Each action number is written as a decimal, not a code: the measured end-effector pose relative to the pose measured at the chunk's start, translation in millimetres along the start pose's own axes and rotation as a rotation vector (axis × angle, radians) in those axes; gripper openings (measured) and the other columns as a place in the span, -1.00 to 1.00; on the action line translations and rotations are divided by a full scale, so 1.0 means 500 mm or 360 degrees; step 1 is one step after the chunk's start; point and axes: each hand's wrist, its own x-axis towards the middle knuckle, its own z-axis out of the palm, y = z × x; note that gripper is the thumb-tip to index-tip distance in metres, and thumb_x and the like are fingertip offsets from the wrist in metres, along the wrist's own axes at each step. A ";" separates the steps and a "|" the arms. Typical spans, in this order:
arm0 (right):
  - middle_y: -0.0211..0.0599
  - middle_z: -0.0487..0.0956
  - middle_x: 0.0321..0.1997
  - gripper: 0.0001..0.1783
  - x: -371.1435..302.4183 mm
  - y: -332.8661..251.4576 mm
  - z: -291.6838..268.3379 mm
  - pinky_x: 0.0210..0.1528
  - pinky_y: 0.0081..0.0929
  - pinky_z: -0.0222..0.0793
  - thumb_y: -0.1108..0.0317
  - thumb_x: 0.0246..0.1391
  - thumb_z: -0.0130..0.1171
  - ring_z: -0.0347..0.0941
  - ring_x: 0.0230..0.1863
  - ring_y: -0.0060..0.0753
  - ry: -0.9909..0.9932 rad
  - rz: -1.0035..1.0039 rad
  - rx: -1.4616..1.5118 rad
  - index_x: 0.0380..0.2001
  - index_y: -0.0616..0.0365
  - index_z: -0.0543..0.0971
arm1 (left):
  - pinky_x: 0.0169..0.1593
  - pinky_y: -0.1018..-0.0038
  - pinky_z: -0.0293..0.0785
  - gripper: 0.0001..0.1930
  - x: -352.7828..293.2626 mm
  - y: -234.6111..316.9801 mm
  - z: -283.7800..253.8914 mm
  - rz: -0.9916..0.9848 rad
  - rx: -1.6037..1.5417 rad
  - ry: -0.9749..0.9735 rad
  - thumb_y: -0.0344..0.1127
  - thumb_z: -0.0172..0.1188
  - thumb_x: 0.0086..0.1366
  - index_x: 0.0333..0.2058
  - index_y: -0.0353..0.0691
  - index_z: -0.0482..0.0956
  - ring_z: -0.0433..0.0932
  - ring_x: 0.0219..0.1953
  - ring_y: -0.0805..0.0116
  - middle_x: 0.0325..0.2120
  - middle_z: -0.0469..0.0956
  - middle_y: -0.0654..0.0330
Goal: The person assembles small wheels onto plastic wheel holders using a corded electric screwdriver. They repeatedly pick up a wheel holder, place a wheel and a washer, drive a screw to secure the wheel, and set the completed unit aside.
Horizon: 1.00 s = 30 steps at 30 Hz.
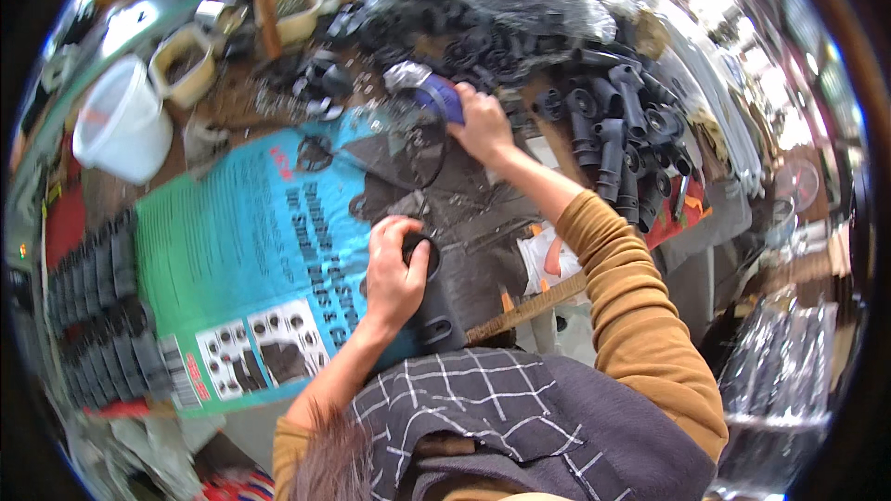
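Note:
My left hand (394,274) is closed around a dark hollow plastic pipe part (436,311) near the table's front edge, its round opening showing between thumb and fingers. Farther out, my right hand (483,125) grips a blue-purple rounded object (438,97) with a shiny, silvery end; blur hides its exact kind. A thin dark loop (436,162) hangs just below that object, over a dark grey mat (473,223). Beside my left hand lies a green and blue printed plastic sheet (251,223), spread flat on the table.
Dark pipe fittings stand in rows (97,269) at the left. More fittings are heaped (617,125) at the right and under clear plastic film (520,9) at the back. A white bucket (125,125) and a cream tub (183,65) stand at the back left.

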 end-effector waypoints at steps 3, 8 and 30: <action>-0.01 0.51 -0.16 -0.26 -0.044 -0.003 -0.049 0.12 -0.17 0.29 0.16 -0.11 0.41 0.40 -0.07 0.03 0.0521 -0.0057 0.0166 0.11 0.19 0.34 | 0.20 0.23 0.21 -0.79 0.036 0.034 -0.022 -0.0054 0.0060 -0.0024 -0.45 0.17 0.17 -0.19 -0.29 0.51 0.35 0.07 0.03 -0.09 0.44 -0.02; -0.23 0.52 -0.16 -0.44 -0.204 -0.089 -0.174 0.03 -0.36 0.33 0.09 0.09 0.30 0.42 -0.03 -0.43 -0.0429 0.0351 0.1983 0.02 0.22 0.42 | 0.23 0.16 0.14 -0.78 0.210 0.097 0.022 0.0411 0.0256 0.0518 -0.45 0.08 0.29 -0.09 -0.31 0.44 0.26 0.13 0.04 -0.06 0.37 0.00; -0.29 0.59 0.08 -0.43 0.112 0.954 -0.311 0.18 -0.20 0.30 -0.16 0.08 0.08 0.49 0.11 -0.09 0.0666 0.1141 -0.0410 0.07 -0.12 0.58 | 0.04 -0.01 0.46 -0.33 -0.087 -0.123 -0.735 -0.1375 0.2134 0.0376 -0.22 0.40 -0.07 0.00 -0.31 0.30 0.47 -0.04 -0.32 -0.06 0.42 -0.31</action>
